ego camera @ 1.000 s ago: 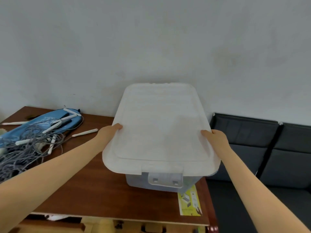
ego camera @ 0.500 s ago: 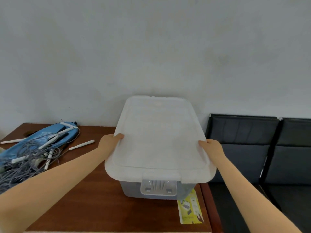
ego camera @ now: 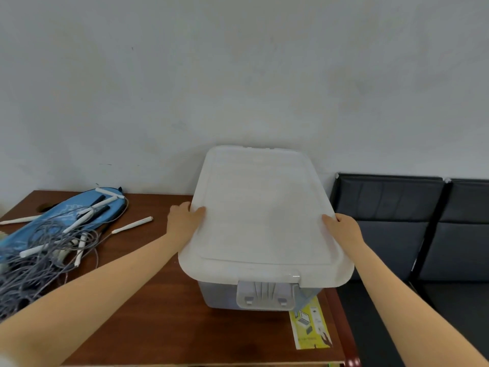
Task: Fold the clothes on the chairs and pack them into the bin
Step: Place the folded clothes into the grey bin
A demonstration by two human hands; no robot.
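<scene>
Where both hands meet it, white lid (ego camera: 264, 215) held flat over clear bin (ego camera: 225, 295), on brown table (ego camera: 164, 313) against the wall. Left hand (ego camera: 182, 223) gripping left edge, thumb on top; right hand (ego camera: 344, 229) gripping right edge likewise. Front latch (ego camera: 265, 295) hanging down. Against half a second ago: lid lower, nearer level, closer onto bin rim. Beside: blue bag (ego camera: 60, 221), grey cables (ego camera: 34, 260), yellow leaflet (ego camera: 309, 327), black seats (ego camera: 397, 223).

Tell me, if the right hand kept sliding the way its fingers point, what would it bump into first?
The right hand already grips the lid at its right edge, fingers pointing up-left across it. Going straight on, it would probably only meet more lid, then likely the wall behind the bin; depth is hard to judge.
</scene>
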